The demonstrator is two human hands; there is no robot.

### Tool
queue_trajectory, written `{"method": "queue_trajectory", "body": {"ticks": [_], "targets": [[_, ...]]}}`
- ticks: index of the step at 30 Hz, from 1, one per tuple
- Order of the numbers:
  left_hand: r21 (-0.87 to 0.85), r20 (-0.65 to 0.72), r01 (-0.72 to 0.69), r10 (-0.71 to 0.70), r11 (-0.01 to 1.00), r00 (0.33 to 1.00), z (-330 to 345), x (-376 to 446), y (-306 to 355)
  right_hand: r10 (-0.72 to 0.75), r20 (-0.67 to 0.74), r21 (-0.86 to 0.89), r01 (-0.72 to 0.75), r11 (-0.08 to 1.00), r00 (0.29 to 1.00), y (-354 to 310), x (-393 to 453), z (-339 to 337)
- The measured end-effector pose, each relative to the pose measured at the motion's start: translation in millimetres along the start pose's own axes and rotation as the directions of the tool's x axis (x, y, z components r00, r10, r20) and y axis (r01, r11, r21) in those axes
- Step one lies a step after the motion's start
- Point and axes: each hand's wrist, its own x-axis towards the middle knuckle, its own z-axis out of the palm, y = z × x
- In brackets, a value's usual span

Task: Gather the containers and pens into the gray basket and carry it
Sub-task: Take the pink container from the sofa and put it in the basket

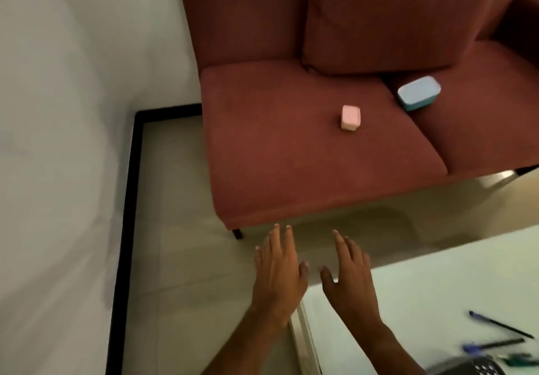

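Observation:
A small pink container [351,117] stands on the left seat cushion of the red sofa [291,147]. A larger blue container [419,93] with a pale lid rests tilted in the gap between the two seat cushions. Several pens [500,324] lie on the pale table [423,287] at the lower right. A corner of the gray perforated basket [478,367] shows at the bottom edge. My left hand [277,269] and my right hand [350,275] are held out side by side, flat, fingers apart and empty, well short of the sofa.
A white wall [73,112] runs along the left, with a black skirting strip [125,243] at the tiled floor. The sofa's back cushion [393,18] leans behind the seat. The table's corner is under my right hand.

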Motion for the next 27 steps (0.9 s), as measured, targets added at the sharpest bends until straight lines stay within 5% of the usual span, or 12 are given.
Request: {"method": "queue_trajectory", "body": {"ticks": [11,27], "targets": [[0.015,-0.024,-0.17,0.171,0.985,0.985,-53.6,224.6,21.5,0.072,-0.148,0.064,-0.063,0.996,0.986,-35.1,234.5,-16.1],[-0.113,0.084,-0.219,0.229,0.969,0.97,0.0,492.7,117.3,0.38,-0.255,0.359,-0.278,0.891,0.889,13.7,449.0,-4.2]]}}
